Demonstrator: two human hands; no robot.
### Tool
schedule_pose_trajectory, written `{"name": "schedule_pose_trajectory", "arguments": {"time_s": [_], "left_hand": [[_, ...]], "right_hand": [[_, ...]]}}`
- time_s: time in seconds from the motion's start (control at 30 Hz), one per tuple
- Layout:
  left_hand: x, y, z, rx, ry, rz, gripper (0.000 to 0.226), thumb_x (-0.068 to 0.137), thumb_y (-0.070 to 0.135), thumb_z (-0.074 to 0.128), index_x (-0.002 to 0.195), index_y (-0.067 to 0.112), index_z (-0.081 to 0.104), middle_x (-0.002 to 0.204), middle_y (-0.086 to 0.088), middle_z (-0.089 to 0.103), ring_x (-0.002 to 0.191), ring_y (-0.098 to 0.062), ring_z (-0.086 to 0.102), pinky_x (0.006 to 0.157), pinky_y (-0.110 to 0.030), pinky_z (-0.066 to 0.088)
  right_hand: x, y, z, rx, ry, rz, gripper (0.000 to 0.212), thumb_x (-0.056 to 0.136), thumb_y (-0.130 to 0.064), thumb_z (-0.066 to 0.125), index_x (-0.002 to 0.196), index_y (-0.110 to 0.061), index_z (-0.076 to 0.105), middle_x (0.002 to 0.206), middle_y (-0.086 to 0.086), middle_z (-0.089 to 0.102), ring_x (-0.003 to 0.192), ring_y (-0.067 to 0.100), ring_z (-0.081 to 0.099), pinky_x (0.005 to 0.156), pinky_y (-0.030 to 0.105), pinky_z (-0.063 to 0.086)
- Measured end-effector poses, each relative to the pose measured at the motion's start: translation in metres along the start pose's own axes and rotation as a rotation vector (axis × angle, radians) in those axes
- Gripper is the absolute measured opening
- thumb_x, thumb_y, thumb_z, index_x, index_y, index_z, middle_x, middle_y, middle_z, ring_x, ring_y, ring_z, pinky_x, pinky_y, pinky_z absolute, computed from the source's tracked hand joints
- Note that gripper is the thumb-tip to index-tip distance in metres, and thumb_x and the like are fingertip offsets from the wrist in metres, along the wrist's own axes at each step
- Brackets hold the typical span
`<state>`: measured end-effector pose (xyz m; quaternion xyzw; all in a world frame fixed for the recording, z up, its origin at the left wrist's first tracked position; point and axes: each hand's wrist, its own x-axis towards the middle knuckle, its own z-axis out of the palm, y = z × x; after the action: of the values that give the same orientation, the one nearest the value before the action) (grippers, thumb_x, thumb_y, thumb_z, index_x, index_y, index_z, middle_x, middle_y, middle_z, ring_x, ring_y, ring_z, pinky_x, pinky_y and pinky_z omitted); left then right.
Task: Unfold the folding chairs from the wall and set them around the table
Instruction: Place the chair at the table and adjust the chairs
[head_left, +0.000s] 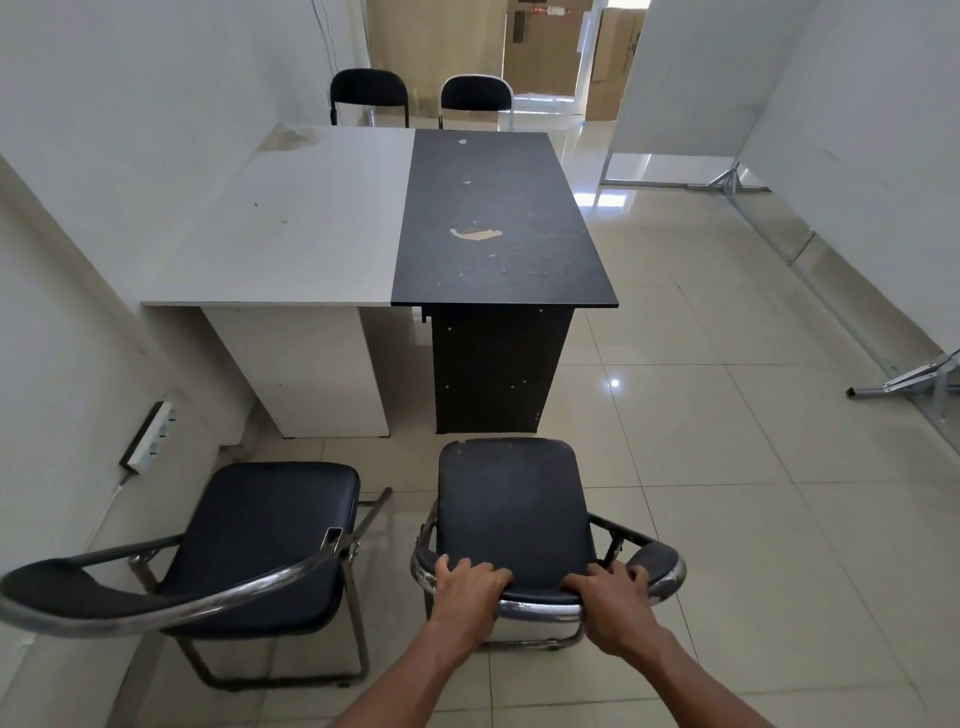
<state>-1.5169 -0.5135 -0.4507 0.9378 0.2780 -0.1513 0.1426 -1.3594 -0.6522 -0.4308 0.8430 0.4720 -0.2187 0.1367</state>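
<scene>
Left hand and right hand both grip the backrest of the near chair, which stands unfolded at the black surface; a second chair stands beside it.

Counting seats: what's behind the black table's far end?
Two black chairs stand behind the table; only their backrests show, seats and legs are hidden.
</scene>
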Motion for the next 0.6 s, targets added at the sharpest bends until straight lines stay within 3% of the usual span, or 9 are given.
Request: {"name": "schedule_pose_trajectory", "arguments": {"time_s": [0.17, 0.27, 0.37, 0.47, 0.6], "left_hand": [[-0.001, -0.006, 0.001, -0.043, -0.026, 0.029, 0.048, 0.088, 0.007, 0.054, 0.131, 0.027, 0.051, 0.127, 0.000, 0.059, 0.124, -0.026, 0.049, 0.115, -0.049, 0.022], [-0.006, -0.029, -0.002, -0.095, -0.032, 0.085, 0.056, 0.087, 0.015, 0.056, 0.140, 0.030, 0.045, 0.135, 0.005, 0.053, 0.130, -0.020, 0.044, 0.116, -0.041, 0.026], [-0.018, -0.071, -0.011, -0.140, -0.025, 0.041, 0.068, 0.087, 0.028, 0.062, 0.149, 0.028, 0.036, 0.145, 0.006, 0.046, 0.134, -0.017, 0.040, 0.114, -0.037, 0.032], [-0.035, -0.124, -0.020, -0.138, -0.038, -0.035, 0.072, 0.087, 0.038, 0.063, 0.152, 0.025, 0.033, 0.151, 0.002, 0.043, 0.138, -0.019, 0.040, 0.115, -0.037, 0.033], [-0.058, -0.195, -0.035, -0.149, 0.049, -0.123, 0.053, 0.094, 0.039, 0.055, 0.145, 0.026, 0.045, 0.147, 0.004, 0.050, 0.133, -0.016, 0.046, 0.108, -0.034, 0.039]], "right_hand": [[0.003, 0.003, -0.007, 0.037, -0.098, -0.029, 0.050, 0.090, -0.026, 0.056, 0.137, -0.040, 0.045, 0.134, 0.001, 0.051, 0.127, 0.030, 0.038, 0.108, 0.051, 0.023], [0.005, 0.009, -0.024, 0.084, -0.270, -0.060, 0.076, 0.076, -0.062, 0.067, 0.143, -0.037, 0.040, 0.139, 0.001, 0.049, 0.131, 0.030, 0.036, 0.109, 0.050, 0.021], [0.010, -0.002, -0.042, 0.288, -0.328, -0.081, 0.098, 0.063, -0.083, 0.062, 0.143, -0.030, 0.043, 0.143, -0.001, 0.052, 0.130, 0.023, 0.046, 0.109, 0.044, 0.034], [0.017, -0.042, -0.053, 0.523, -0.296, -0.126, 0.098, 0.073, -0.077, 0.060, 0.150, -0.020, 0.036, 0.150, 0.002, 0.045, 0.133, 0.020, 0.046, 0.108, 0.033, 0.040], [0.032, -0.124, -0.057, 0.476, -0.093, -0.203, 0.067, 0.087, -0.062, 0.056, 0.139, -0.021, 0.049, 0.137, 0.004, 0.056, 0.125, 0.024, 0.053, 0.101, 0.035, 0.046]]}}
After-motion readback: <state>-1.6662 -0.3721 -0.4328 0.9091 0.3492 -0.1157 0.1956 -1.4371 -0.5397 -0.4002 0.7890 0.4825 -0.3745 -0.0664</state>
